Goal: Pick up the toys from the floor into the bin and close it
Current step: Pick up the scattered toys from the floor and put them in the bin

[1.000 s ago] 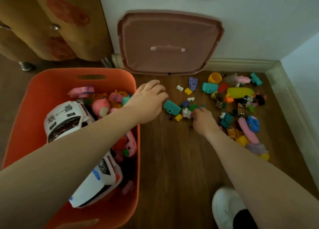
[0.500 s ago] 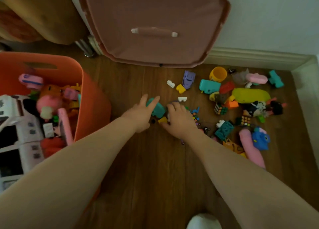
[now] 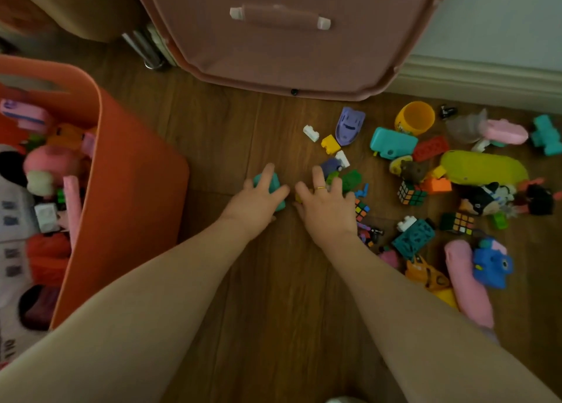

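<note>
The orange bin stands at the left, full of toys, among them a white toy car. Its pink lid leans against the wall at the back. Many small toys lie on the wooden floor to the right. My left hand lies over a teal toy, fingers and thumb curled round it. Right beside it, my right hand rests with spread fingers on small pieces, touching a green block. What is under its palm is hidden.
The floor holds a purple boat, a yellow cup, a teal case, a yellow-green oblong toy, cube puzzles, a blue figure and a pink roll. A skirting board runs behind. A metal furniture leg stands back left.
My left hand has come from the bin's edge down to the floor and closed on the teal toy. My right hand has stayed on the small pieces. The view has dropped closer.
</note>
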A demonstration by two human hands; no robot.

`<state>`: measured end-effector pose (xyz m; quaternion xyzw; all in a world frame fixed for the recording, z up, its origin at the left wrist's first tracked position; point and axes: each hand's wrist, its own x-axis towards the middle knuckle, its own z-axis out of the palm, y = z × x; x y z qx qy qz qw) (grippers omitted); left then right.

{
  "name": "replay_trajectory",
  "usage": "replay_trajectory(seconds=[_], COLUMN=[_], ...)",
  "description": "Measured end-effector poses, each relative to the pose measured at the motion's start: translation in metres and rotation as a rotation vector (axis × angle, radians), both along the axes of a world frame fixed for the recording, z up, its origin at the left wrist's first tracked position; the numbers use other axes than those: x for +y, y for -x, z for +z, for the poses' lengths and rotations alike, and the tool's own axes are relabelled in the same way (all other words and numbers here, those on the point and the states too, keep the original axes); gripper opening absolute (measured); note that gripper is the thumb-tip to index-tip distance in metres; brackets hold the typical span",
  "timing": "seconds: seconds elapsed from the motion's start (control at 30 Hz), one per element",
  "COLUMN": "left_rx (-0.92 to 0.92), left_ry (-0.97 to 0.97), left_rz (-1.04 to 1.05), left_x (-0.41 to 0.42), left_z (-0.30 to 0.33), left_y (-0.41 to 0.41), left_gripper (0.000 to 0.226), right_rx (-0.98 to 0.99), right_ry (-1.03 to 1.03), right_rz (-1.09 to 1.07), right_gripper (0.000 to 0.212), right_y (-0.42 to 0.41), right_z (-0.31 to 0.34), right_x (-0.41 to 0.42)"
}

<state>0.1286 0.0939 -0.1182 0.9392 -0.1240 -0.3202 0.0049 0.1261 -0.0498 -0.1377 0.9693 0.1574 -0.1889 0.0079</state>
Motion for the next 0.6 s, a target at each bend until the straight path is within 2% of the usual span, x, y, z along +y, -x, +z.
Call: replay_trajectory(seconds=[0.13, 0.23, 0.33, 0.4, 0.47, 0.53, 0.6], left_rx=[-0.021, -0.059, -0.065, -0.053, -0.051, 0.022, 0.146], left_ry=[0.027, 0.067, 0.185, 0.332, 0.564, 0.857, 1.083], left_rz=[0.045, 0.148, 0.323, 0.473, 0.677, 0.939, 1.098], left_x=[0.002, 0.003, 0.005, 0.005, 0.003, 0.003, 0.004], left_z=[-0.001, 0.002, 0.006, 0.009, 0.02, 0.039, 0.058], left_y=[0.0, 0.005, 0.012, 0.015, 0.016, 0.02, 0.024], left_gripper=[0.066, 0.059, 0.049, 0.045, 0.043, 0.043, 0.043], right_rx=[0.016, 0.027, 0.01, 0.048, 0.139, 0.31, 0.507], right_ry=[0.002, -0.033, -0.252, -0.526, -0.75, -0.938, -1.056], right_rz=[-0.003, -0.02, -0.18, -0.375, -0.568, -0.804, -1.067], right_gripper=[0.04, 0.046, 0.043, 0.036, 0.031, 0.029, 0.03], right_y=[-0.004, -0.009, -0.008, -0.005, -0.004, -0.004, -0.004], right_z=[0.0, 0.001, 0.003, 0.009, 0.019, 0.034, 0.054], right_x=[-0.003, -0.005, -0.006, -0.003, 0.001, 0.009, 0.019])
